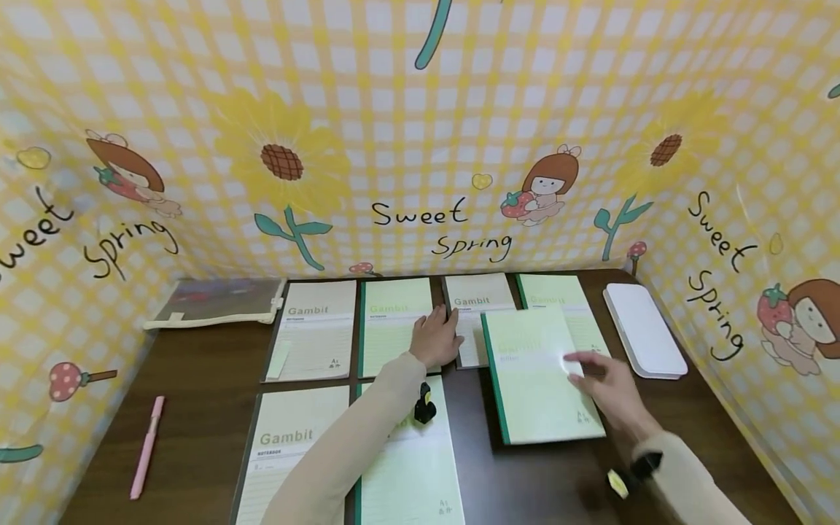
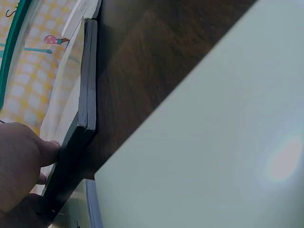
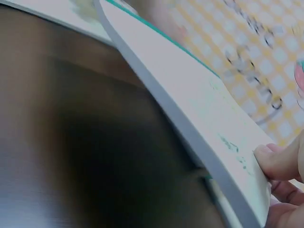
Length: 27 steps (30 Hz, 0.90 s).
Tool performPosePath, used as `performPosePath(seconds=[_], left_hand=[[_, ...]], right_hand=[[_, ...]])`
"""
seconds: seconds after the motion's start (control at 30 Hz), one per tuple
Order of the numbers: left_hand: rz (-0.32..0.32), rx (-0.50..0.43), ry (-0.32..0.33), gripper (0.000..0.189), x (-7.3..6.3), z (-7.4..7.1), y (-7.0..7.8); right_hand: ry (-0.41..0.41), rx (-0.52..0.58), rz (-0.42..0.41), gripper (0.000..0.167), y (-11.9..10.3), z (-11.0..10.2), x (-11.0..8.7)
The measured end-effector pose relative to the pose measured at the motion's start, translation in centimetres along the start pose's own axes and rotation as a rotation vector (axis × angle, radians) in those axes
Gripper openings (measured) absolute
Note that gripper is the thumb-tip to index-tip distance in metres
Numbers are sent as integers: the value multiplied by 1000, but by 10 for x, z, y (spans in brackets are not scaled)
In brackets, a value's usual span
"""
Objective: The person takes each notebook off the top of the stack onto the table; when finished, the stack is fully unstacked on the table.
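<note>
My right hand (image 1: 610, 390) pinches the right edge of a pale green notebook (image 1: 534, 394) with a dark green spine. In the right wrist view the thumb (image 3: 280, 161) lies on its cover, and the notebook tilts above the table. It overlaps a grey Gambit notebook (image 1: 475, 324) and another green notebook (image 1: 547, 292) in the back row. My left hand (image 1: 436, 339) rests at the grey notebook's left side, fingers fairly straight. In the left wrist view its thumb touches a dark spine (image 2: 71, 142); the other fingers are mostly hidden.
More grey (image 1: 321, 328) and green notebooks (image 1: 394, 299) lie in rows on the left, some under my left forearm. A zip pouch (image 1: 223, 302) is at back left, a pink pen (image 1: 147, 448) at left. A white case (image 1: 646, 332) lies right. Patterned cloth surrounds the dark table (image 1: 190, 415).
</note>
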<state>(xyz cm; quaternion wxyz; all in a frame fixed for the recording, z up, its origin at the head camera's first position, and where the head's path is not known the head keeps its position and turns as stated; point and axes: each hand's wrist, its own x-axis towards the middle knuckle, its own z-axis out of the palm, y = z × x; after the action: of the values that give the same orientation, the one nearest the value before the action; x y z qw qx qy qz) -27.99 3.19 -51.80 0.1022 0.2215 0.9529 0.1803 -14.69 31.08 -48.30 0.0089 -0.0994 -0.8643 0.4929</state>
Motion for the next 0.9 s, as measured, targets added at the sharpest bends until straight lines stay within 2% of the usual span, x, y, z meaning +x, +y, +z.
performPosePath(seconds=[0.1, 0.17, 0.27, 0.37, 0.47, 0.67, 0.8, 0.9], left_hand=[[-7, 22, -3, 59, 1, -4, -3], [-14, 33, -5, 59, 2, -6, -5], [-12, 48, -4, 59, 7, -1, -7], [-13, 43, -14, 59, 10, 9, -4], [-11, 31, -27, 60, 9, 11, -1], [-14, 35, -27, 60, 6, 8, 1], [-6, 35, -13, 59, 5, 9, -1], [-3, 40, -12, 59, 5, 10, -3]], right_hand=[[-40, 92, 82, 39, 4, 8, -39], [-51, 141, 109, 40, 8, 18, -58], [-45, 169, 99, 35, 18, 33, -76], [-23, 141, 78, 31, 29, 43, -83], [13, 0, 35, 29, 33, 50, -84], [176, -353, -246, 29, 32, 67, -88], [261, -476, -351, 27, 28, 77, -94], [287, -530, -409, 27, 26, 80, -94]])
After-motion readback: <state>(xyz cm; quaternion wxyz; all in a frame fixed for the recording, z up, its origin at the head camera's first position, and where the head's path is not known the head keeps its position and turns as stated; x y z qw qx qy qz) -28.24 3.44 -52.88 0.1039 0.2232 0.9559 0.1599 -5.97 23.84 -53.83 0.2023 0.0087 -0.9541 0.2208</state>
